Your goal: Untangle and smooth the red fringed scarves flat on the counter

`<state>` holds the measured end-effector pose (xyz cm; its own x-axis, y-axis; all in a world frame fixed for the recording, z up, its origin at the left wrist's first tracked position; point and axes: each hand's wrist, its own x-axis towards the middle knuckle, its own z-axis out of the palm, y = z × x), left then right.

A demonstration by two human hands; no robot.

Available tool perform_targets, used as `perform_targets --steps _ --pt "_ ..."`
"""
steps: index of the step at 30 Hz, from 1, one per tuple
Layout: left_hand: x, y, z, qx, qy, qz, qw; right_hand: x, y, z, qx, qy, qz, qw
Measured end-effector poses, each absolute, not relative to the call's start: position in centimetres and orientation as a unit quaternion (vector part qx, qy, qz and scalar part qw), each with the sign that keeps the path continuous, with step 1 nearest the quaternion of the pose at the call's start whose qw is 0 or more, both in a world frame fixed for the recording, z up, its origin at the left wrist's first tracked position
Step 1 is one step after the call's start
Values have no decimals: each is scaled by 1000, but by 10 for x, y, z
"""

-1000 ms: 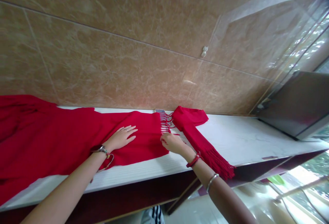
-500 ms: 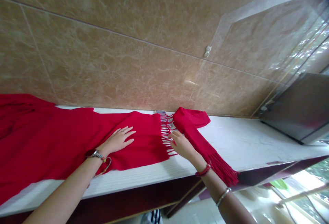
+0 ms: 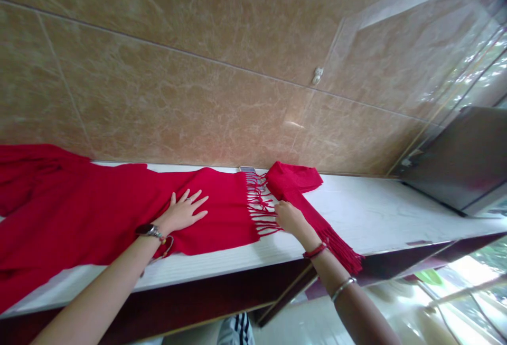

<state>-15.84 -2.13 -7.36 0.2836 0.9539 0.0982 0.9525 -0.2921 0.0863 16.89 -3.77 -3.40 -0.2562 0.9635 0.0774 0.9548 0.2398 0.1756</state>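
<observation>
A wide red scarf lies spread along the white counter, its fringe pointing right. My left hand rests flat on the cloth with fingers spread. At the fringe, my right hand is closed, fingertips pinched on the ends of several strands, which run straight toward it. The fingertips are partly hidden by the hand itself. Just beyond that hand is a narrower folded red scarf, whose tasselled end hangs over the counter's front edge. A flat phone-like object sits partly under the fringe, against the wall.
Brown marbled tiles form the wall behind the white counter. A small white hook is fixed to it. A dark boxy appliance stands at the right end. Below the counter are dark red cabinet fronts.
My right hand has moved slightly right, and its fingers have closed on the fringe strands, which now stretch toward it. The left hand stays on the scarf with its fingers spread wider.
</observation>
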Motion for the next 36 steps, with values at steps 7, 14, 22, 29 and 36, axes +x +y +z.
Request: perform_targets --steps 7,14,22,29,36 --pt "-157 -40 -69 798 602 43 8 109 -32 -53 448 884 31 -132" --pt "-174 -64 -66 768 638 40 36 124 -41 -91 496 857 31 -138" --pt "-201 -84 -62 749 660 21 47 99 -51 -84 515 848 29 -120" --pt "-196 -89 -37 771 633 -46 48 115 -52 -74 610 788 61 -61" --pt "-146 -31 2 744 667 3 -38 93 -19 -29 530 837 25 -132"
